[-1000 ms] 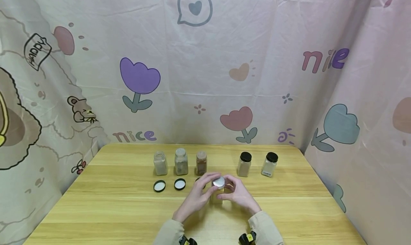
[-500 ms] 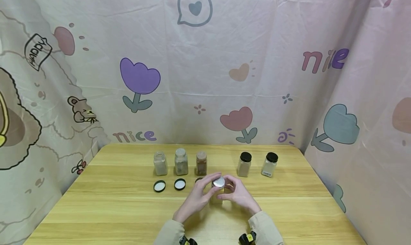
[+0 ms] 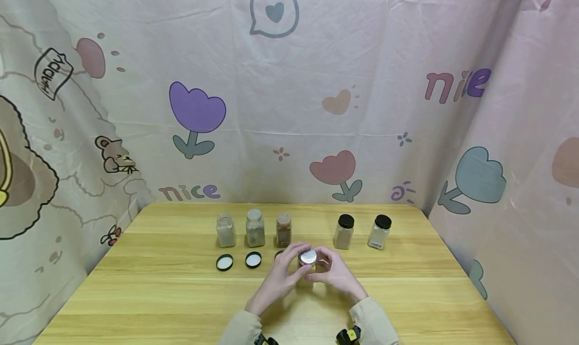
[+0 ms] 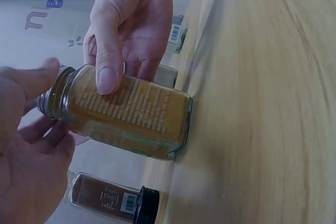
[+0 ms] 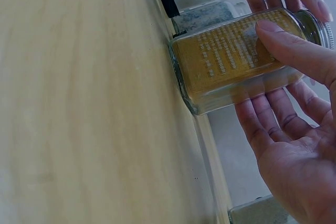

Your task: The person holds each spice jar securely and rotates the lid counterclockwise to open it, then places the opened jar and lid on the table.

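Observation:
A square glass spice jar [image 4: 128, 108] of yellow-brown powder stands upright on the wooden table between my hands in the head view, with lines of pale print on its side. Its silver top [image 3: 308, 256] faces up. My left hand [image 3: 279, 277] holds the jar at this top, thumb on the near side and fingers on the far side. My right hand [image 3: 335, 274] grips the jar's body just below, its thumb [image 5: 286, 45] lying across the printed side. Fingers hide part of the neck.
Behind stand three jars without caps: one with white contents [image 3: 226, 230], a greyish one [image 3: 255, 228] and a brown one [image 3: 284, 230]. Black lids [image 3: 224, 262] lie before them, one partly hidden by my left hand. Two black-capped jars [image 3: 344, 231] stand back right.
My left forearm has shifted very slightly to the right, and the left fingers have moved a little at the silver top. The jar and right hand stay in place.

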A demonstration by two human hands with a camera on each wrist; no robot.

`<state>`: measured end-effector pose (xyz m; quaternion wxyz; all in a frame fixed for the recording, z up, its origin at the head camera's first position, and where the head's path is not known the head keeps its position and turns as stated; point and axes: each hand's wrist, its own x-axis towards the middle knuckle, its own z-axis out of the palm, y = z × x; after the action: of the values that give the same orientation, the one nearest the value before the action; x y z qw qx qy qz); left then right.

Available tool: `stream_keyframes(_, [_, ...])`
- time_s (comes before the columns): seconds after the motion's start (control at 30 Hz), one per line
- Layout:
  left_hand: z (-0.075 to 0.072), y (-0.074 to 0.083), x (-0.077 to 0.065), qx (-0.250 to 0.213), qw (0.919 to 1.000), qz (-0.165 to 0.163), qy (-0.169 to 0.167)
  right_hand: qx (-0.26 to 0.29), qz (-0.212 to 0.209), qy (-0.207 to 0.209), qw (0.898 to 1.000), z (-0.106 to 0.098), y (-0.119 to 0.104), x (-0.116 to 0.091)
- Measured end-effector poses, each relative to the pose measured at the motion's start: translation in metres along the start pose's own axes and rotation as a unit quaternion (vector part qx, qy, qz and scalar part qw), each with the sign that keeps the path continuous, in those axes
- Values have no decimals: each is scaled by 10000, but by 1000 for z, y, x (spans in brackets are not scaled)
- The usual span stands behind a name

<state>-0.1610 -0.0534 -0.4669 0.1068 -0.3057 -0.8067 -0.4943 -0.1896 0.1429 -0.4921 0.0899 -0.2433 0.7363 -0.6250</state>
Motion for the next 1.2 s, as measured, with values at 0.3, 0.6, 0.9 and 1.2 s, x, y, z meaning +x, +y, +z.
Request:
stream_keyframes(0.3, [-3, -3, 0, -105, 9992, 346, -178, 67, -6, -23, 10000, 0, -1, 0])
stream_keyframes(0.6, [1, -3, 1, 80, 9997, 175, 177, 71, 26, -13, 10000, 0, -1, 0])
stream_keyframes(0.9, [-3, -5, 0, 55, 9987, 478, -137, 46, -74, -14, 10000, 0, -1, 0])
stream_keyframes(1.2, [1, -5, 0, 137, 9990, 357, 236, 70, -104, -14, 9999, 0, 0, 1])
